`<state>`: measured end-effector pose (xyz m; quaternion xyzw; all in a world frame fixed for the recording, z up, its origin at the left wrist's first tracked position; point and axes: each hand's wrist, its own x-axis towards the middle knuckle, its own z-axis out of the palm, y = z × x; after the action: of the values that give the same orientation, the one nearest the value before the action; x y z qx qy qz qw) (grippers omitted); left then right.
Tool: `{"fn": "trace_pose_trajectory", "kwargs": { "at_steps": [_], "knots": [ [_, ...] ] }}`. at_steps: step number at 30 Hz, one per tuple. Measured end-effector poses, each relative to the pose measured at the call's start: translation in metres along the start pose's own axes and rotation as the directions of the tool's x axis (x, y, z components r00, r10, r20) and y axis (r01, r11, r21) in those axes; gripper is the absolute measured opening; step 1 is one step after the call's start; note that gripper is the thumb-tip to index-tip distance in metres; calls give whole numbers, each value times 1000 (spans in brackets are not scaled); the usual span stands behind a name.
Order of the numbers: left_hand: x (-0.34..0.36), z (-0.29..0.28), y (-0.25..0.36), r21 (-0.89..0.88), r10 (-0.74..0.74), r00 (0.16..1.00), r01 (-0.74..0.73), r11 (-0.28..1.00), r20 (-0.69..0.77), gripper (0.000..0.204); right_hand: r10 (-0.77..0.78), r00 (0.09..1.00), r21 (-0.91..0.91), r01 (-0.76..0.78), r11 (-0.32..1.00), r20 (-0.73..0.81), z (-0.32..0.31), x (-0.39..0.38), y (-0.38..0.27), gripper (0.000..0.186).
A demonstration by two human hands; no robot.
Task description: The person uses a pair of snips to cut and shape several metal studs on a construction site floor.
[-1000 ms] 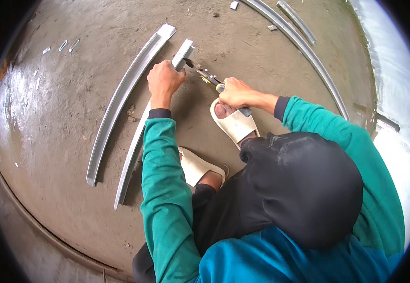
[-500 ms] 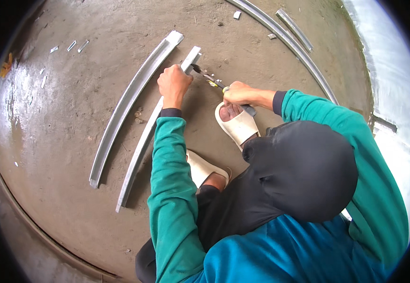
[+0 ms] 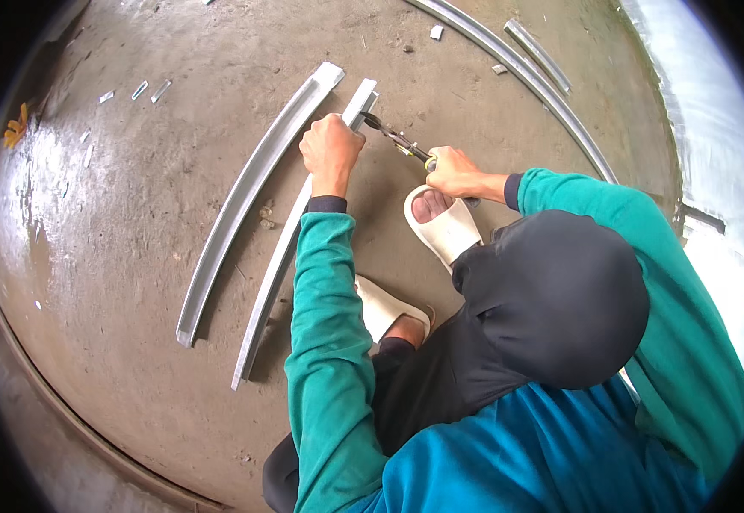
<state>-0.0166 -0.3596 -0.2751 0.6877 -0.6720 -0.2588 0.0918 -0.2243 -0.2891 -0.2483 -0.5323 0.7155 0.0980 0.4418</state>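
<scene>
My left hand (image 3: 332,145) is closed around a long grey metal channel (image 3: 282,250), gripping it near its far end. My right hand (image 3: 452,171) is wrapped round the handles of a pair of tin snips (image 3: 407,145) with dark jaws and yellow parts. The jaws meet the channel's right side just beyond my left fist. How far they bite into the metal is too small to tell. A second metal channel (image 3: 250,190) lies on the floor to the left, roughly alongside and apart from the held one.
My sandalled feet (image 3: 451,231) are close below the snips. A long metal strip (image 3: 552,98) and a shorter metal piece (image 3: 536,53) lie at the far right. Small metal scraps (image 3: 138,91) dot the wet concrete floor (image 3: 124,222). A pale wall (image 3: 705,103) borders the right.
The whole view has shifted slightly, so everything sits a little further right. My right hand has edged slightly away from the channel; both hands keep their holds, with the jaws still at the channel.
</scene>
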Motion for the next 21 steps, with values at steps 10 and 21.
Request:
{"fn": "trace_pose_trajectory", "kwargs": {
  "at_steps": [10, 21],
  "knots": [
    [9, -13, -14, -43, 39, 998, -37, 998, 46, 27, 41, 996, 55, -45, 997, 80, -3, -3, -20, 31],
    [5, -14, -4, -55, 25, 999, -23, 998, 45, 30, -113, 992, 25, 115, 993, -55, -7, -5, 1, 22]
  ]
}}
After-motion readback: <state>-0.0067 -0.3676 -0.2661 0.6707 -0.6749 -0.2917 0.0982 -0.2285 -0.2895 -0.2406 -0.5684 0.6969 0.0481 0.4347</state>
